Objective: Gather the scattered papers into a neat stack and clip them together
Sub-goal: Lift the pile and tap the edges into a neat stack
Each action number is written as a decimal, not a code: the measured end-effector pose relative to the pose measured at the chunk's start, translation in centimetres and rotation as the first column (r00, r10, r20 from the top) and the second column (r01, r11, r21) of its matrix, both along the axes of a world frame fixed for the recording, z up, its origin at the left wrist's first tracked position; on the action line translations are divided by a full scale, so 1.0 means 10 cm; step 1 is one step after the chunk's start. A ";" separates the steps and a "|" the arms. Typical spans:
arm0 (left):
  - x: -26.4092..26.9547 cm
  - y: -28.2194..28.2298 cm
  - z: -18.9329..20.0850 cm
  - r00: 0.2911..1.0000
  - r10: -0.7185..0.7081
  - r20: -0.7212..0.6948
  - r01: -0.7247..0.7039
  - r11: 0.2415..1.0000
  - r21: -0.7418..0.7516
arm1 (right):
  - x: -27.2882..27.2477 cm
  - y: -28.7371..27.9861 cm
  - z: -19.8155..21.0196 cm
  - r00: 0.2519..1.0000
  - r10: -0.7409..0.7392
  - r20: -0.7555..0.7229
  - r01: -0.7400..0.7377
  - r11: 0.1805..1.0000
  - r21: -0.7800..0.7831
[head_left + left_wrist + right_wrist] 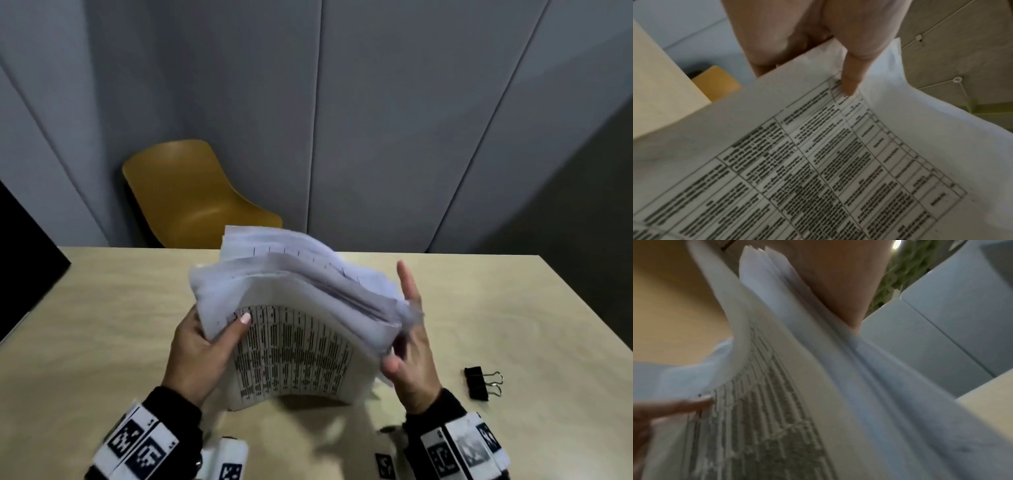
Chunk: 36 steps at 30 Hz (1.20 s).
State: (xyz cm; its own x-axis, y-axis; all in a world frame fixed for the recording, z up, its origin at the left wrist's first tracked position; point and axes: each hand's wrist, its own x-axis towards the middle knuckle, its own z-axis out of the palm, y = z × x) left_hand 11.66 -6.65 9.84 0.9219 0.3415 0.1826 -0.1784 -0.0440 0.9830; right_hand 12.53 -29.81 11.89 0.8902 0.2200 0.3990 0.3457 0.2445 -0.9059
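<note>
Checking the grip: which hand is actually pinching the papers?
The left hand: its thumb presses the papers' printed face, fingers behind. The right hand is open, fingers straight against their right edge.

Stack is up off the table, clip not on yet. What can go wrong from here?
1. The papers are fanned, edges uneven; the left hand pinches one side while the right hand looks open-fingered beside the other, so loose sheets may slip out.
2. Clipping now would likely lock in the misalignment.
3. The binder clip lies on the table to the right; fetching it leaves one hand on a bowed stack.
</note>
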 end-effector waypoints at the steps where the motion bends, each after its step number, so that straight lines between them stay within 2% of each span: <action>1: -0.01 0.02 0.01 1.000 -0.001 0.000 0.001 1.000 -0.008 | -0.01 -0.05 -0.02 1.000 -0.004 0.008 0.004 1.000 -0.012; 4: 0.01 0.01 0.01 0.999 -0.026 -0.036 0.024 0.998 -0.052 | 0.02 -0.12 -0.25 0.989 -0.146 0.021 0.147 0.974 -0.174; 7: 0.02 -0.14 0.04 0.998 -0.069 -0.014 0.068 0.996 -0.050 | 0.14 -0.06 -0.38 0.922 -0.333 0.200 0.386 0.836 -0.389; 9: 0.01 -0.20 0.09 0.997 -0.059 0.040 0.060 0.997 -0.042 | 0.18 -0.01 -0.28 0.891 -0.394 0.224 0.452 0.807 -0.379; 13: 0.01 -0.05 0.15 0.991 -0.035 0.129 0.027 0.998 0.062 | 0.19 -0.05 -0.04 0.953 -0.274 0.131 0.296 0.935 -0.194; 15: -0.01 0.05 0.16 0.989 -0.067 0.132 0.051 0.991 0.124 | 0.16 -0.10 0.02 0.969 -0.234 0.075 0.243 0.960 -0.138; 18: -0.01 0.01 0.18 0.987 -0.107 0.123 0.089 0.986 0.140 | 0.14 -0.12 -0.01 0.960 -0.277 0.034 0.279 0.948 -0.154; 22: 0.05 -0.09 0.13 0.988 -0.044 0.147 0.030 0.995 0.096 | 0.18 -0.03 -0.11 0.952 -0.306 -0.022 0.301 0.945 -0.127; 26: 0.10 -0.19 0.21 0.979 -0.078 0.190 0.061 0.993 0.097 | 0.26 0.01 -0.10 0.934 -0.353 0.048 0.356 0.917 -0.179; 29: 0.06 -0.19 0.30 0.965 -0.146 0.218 0.115 0.982 0.149 | 0.24 0.00 -0.02 0.936 -0.346 0.062 0.351 0.930 -0.112; 32: 0.00 -0.07 0.26 0.965 -0.149 0.216 0.127 0.985 0.113 | 0.15 -0.06 0.01 0.920 -0.389 0.048 0.392 0.917 -0.077; 34: -0.05 -0.06 0.24 0.967 -0.144 0.212 0.113 0.983 0.148 | 0.09 -0.05 0.03 0.898 -0.438 0.046 0.441 0.894 -0.083; 36: -0.07 -0.12 0.25 0.960 -0.126 0.250 0.078 0.978 0.195 | 0.05 0.02 0.05 0.895 -0.432 0.107 0.441 0.894 -0.082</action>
